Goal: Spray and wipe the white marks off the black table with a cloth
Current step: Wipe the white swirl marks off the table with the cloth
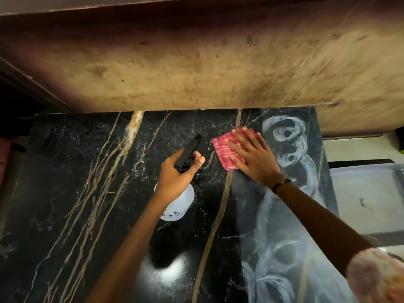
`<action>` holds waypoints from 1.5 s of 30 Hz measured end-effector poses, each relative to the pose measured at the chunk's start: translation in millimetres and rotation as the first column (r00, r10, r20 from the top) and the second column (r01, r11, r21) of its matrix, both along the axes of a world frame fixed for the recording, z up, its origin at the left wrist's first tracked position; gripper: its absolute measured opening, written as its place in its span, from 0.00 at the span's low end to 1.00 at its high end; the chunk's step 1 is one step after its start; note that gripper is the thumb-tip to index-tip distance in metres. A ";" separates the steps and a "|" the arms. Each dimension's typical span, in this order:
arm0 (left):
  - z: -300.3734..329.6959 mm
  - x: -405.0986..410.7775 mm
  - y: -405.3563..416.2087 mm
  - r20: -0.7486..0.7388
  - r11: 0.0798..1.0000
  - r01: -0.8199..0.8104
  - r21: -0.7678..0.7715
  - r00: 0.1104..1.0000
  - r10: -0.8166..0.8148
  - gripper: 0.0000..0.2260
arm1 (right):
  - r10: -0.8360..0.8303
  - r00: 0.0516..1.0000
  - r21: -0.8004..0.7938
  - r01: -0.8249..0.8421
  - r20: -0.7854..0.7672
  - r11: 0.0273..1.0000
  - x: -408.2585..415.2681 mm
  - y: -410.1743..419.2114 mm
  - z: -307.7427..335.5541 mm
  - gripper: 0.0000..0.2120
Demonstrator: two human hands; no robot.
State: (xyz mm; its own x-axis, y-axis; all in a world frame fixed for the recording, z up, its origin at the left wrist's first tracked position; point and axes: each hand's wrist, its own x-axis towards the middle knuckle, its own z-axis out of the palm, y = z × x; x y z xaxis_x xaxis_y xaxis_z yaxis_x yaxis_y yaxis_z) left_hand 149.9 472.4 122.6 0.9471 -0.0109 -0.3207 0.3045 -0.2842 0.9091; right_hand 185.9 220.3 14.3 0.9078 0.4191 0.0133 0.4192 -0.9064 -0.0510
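My right hand (251,158) lies flat, fingers spread, pressing the cloth (227,149) near the table's (65,193) far edge by the wall (196,68). White marks (286,141) run along the right edge. My left hand (177,173) grips the sprayer (179,204); open table lies leftward.

A stained tan wall (207,68) runs across the far side, its surface streaked with dark smudges. At the right lies a pale grey surface (369,197) with a small dark mark on it, and a dark strip (358,164) crosses just beyond it. At the far left is a dark, shadowed gap (19,106).
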 end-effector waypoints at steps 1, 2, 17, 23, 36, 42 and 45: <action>0.8 -1.2 -4.4 0.002 1.000 0.002 0.001 1.000 -0.002 0.07 | -0.043 0.999 0.001 0.043 -0.002 0.999 -1.4 -24.8 1.6 0.25; 1.6 -2.9 -7.8 0.005 1.000 0.006 0.005 1.000 -0.006 0.08 | -0.115 0.993 -0.005 0.115 -0.027 0.993 3.6 -45.8 4.1 0.26; 10.2 -46.6 -53.1 -0.013 1.000 0.005 0.010 1.000 -0.005 0.07 | -0.044 0.998 0.025 0.045 -0.042 0.999 -56.6 -64.9 1.8 0.26; 8.3 -74.4 -59.3 -0.013 0.999 -0.001 0.043 1.000 0.002 0.07 | -0.373 0.922 0.042 0.379 -0.109 0.925 -19.4 -45.4 11.4 0.29; 12.3 -125.7 -72.5 -0.018 1.000 0.004 0.027 1.000 -0.003 0.07 | -0.185 0.974 -0.009 0.185 -0.131 0.983 -115.7 -88.0 11.4 0.28; 10.6 -146.9 -73.3 -0.009 0.999 -0.008 0.039 1.000 0.008 0.07 | -0.148 0.976 0.008 0.151 -0.162 0.989 -105.1 8.7 14.3 0.31; 11.3 -159.9 -74.1 0.001 0.998 -0.030 0.047 1.000 0.030 0.06 | 0.069 0.985 0.017 -0.067 -0.156 0.998 -169.5 -1.2 12.4 0.28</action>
